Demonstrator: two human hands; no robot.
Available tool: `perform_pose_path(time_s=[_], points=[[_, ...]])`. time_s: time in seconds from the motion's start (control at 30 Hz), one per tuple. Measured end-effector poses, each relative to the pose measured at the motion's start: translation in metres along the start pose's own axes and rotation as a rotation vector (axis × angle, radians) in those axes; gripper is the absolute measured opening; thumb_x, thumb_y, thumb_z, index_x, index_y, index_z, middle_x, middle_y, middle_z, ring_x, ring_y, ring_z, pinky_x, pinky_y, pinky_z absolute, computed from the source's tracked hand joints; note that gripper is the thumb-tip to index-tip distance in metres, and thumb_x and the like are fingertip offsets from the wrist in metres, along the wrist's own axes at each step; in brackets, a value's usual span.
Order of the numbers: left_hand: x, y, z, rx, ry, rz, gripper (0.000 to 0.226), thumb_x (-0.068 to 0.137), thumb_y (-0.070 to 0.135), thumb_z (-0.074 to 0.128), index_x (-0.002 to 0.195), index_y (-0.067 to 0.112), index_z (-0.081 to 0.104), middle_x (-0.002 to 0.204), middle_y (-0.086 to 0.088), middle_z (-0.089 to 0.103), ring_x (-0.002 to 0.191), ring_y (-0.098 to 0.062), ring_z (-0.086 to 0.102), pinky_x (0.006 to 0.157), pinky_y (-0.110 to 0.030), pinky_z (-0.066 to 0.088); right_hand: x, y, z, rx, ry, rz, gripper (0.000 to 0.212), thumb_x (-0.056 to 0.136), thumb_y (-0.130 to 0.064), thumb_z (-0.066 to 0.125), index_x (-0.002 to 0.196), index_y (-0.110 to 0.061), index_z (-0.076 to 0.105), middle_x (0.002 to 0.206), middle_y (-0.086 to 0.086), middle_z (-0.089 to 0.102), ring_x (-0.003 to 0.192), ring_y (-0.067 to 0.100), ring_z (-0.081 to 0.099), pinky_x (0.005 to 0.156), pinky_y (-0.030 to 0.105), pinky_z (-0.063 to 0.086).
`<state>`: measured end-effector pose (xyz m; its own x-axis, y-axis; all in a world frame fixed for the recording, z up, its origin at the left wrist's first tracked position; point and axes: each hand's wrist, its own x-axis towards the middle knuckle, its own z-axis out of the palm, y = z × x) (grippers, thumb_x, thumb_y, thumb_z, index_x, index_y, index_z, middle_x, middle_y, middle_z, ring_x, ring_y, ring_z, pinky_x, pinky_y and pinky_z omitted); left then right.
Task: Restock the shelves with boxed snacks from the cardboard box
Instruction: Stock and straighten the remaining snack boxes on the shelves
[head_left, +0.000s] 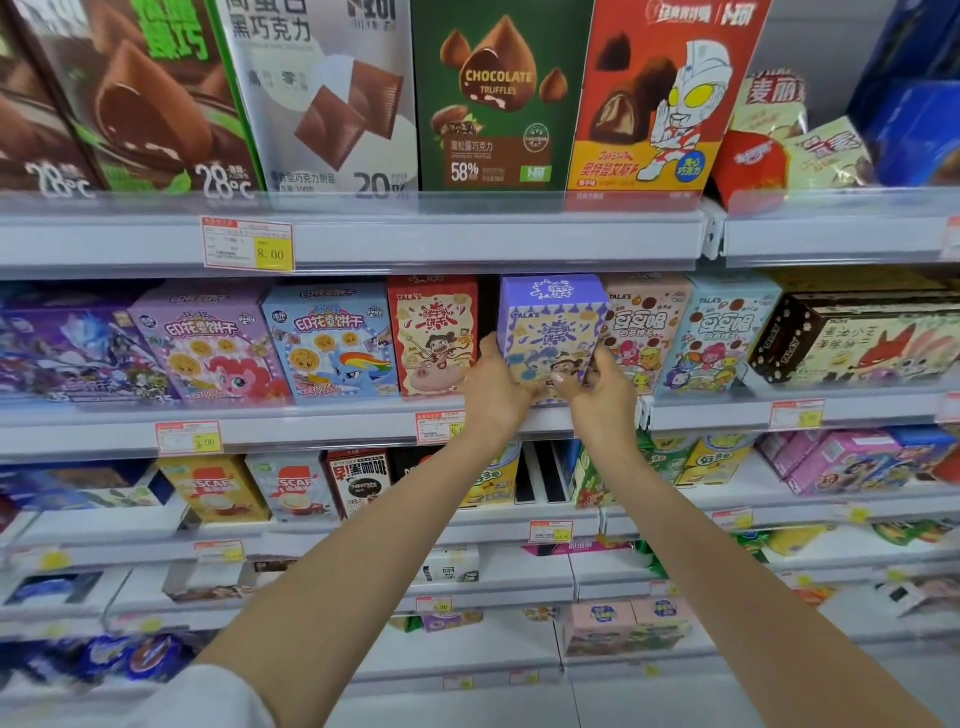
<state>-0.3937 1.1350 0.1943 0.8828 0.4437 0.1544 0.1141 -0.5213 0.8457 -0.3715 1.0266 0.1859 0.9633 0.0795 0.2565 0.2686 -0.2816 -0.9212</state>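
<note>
- One purple TALA'S biscuit box (550, 332) stands upright at the front edge of the second shelf (311, 422). It fills the dark gap between a red TALA'S box (434, 338) and a pink TALA'S box (641, 332) and sits proud of both.
- Both hands clamp its lower part. The left hand (496, 387) grips the lower left corner, thumb up the side, and the right hand (602, 395) curls round the lower right corner. They hide its base, so I cannot tell whether it rests on the shelf.
- The gap looks barely wider than the box. Pushed in skewed, a corner would likely catch the pink box or shove the red one aside.
- Let go this far forward, it could tip off the front edge, past the price tag (440, 427).
- The cardboard box is out of view.
</note>
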Motion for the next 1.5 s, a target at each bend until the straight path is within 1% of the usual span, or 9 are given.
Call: perform_pose_path(time_s=[0.23, 0.4, 0.53, 0.63, 0.77, 0.87, 1.07, 1.23, 1.5], points=[[-0.016, 0.005, 0.0, 0.132, 0.014, 0.037, 0.064, 0.087, 0.035, 0.062, 0.132, 0.004, 0.029, 0.117, -0.013, 0.061, 0.102, -0.03, 0.06, 0.069, -0.033, 0.045, 0.001, 0.002, -0.009, -0.084, 0.011, -0.042, 0.026, 0.09, -0.022, 0.058, 0.116, -0.017, 0.057, 0.109, 0.003, 0.064, 0.097, 0.022, 0.06, 0.083, 0.044, 0.052], [-0.028, -0.003, -0.002, 0.289, 0.009, 0.071, 0.072, 0.089, 0.055, 0.047, 0.141, 0.008, 0.03, 0.128, -0.014, 0.05, 0.107, -0.033, 0.056, 0.079, -0.042, 0.05, -0.009, 0.003, -0.022, -0.08, -0.012, -0.061, 0.032, 0.089, -0.028, 0.06, 0.121, -0.023, 0.058, 0.111, 0.0, 0.056, 0.103, 0.017, 0.053, 0.086, 0.032, 0.046], [-0.028, -0.003, -0.002, 0.345, -0.011, 0.044, 0.074, 0.091, 0.05, 0.049, 0.145, 0.007, 0.023, 0.138, -0.016, 0.038, 0.114, -0.033, 0.053, 0.082, -0.039, 0.046, -0.016, 0.007, -0.021, -0.021, -0.073, -0.033, 0.036, 0.087, -0.016, 0.063, 0.121, -0.024, 0.057, 0.113, 0.004, 0.059, 0.096, 0.016, 0.059, 0.088, 0.038, 0.051], [-0.024, 0.005, -0.003, 0.359, 0.006, 0.041, 0.079, 0.09, 0.048, 0.052, 0.148, 0.006, 0.017, 0.14, -0.016, 0.035, 0.118, -0.032, 0.049, 0.083, -0.037, 0.044, -0.014, 0.005, -0.019, 0.021, -0.046, -0.021, 0.039, 0.088, -0.01, 0.062, 0.125, -0.021, 0.054, 0.113, 0.003, 0.062, 0.089, 0.006, 0.058, 0.087, 0.029, 0.049], [-0.011, 0.01, -0.001, 0.345, 0.045, 0.025, 0.077, 0.09, 0.044, 0.055, 0.146, 0.003, 0.02, 0.13, -0.017, 0.05, 0.113, -0.031, 0.053, 0.079, -0.037, 0.045, -0.005, 0.0, -0.013, 0.034, 0.026, -0.009, 0.046, 0.088, -0.013, 0.064, 0.131, -0.018, 0.048, 0.114, 0.0, 0.061, 0.104, 0.017, 0.058, 0.09, 0.038, 0.05], [-0.003, 0.011, 0.002, 0.314, 0.051, 0.021, 0.074, 0.091, 0.039, 0.057, 0.144, 0.001, 0.021, 0.114, -0.017, 0.061, 0.103, -0.032, 0.058, 0.071, -0.036, 0.044, 0.001, 0.003, -0.006, 0.024, 0.077, -0.008, 0.047, 0.085, -0.01, 0.066, 0.128, -0.015, 0.047, 0.107, -0.003, 0.06, 0.1, 0.02, 0.059, 0.088, 0.042, 0.05], [0.01, 0.007, 0.008, 0.139, 0.046, -0.033, 0.068, 0.089, 0.024, 0.061, 0.141, -0.002, 0.026, 0.114, -0.021, 0.062, 0.107, -0.034, 0.058, 0.082, -0.04, 0.047, 0.006, 0.011, 0.005, -0.048, 0.167, -0.06, 0.05, 0.087, -0.004, 0.062, 0.134, -0.014, 0.049, 0.123, 0.011, 0.052, 0.11, 0.025, 0.053, 0.095, 0.041, 0.046], [0.016, 0.004, 0.014, 0.107, 0.093, -0.017, 0.057, 0.089, 0.019, 0.06, 0.135, 0.001, 0.033, 0.118, -0.018, 0.06, 0.105, -0.033, 0.058, 0.075, -0.035, 0.043, 0.004, 0.017, 0.012, -0.034, 0.168, -0.09, 0.056, 0.086, -0.004, 0.062, 0.138, -0.015, 0.044, 0.128, 0.009, 0.052, 0.113, 0.024, 0.051, 0.096, 0.044, 0.047], [0.029, 0.003, 0.02, 0.055, 0.116, -0.021, 0.058, 0.088, 0.02, 0.063, 0.134, 0.001, 0.033, 0.121, -0.016, 0.057, 0.106, -0.03, 0.059, 0.077, -0.035, 0.045, 0.002, 0.018, 0.012, 0.043, 0.134, -0.115, 0.056, 0.086, 0.006, 0.059, 0.137, -0.008, 0.044, 0.129, 0.014, 0.044, 0.112, 0.021, 0.053, 0.101, 0.036, 0.046]])
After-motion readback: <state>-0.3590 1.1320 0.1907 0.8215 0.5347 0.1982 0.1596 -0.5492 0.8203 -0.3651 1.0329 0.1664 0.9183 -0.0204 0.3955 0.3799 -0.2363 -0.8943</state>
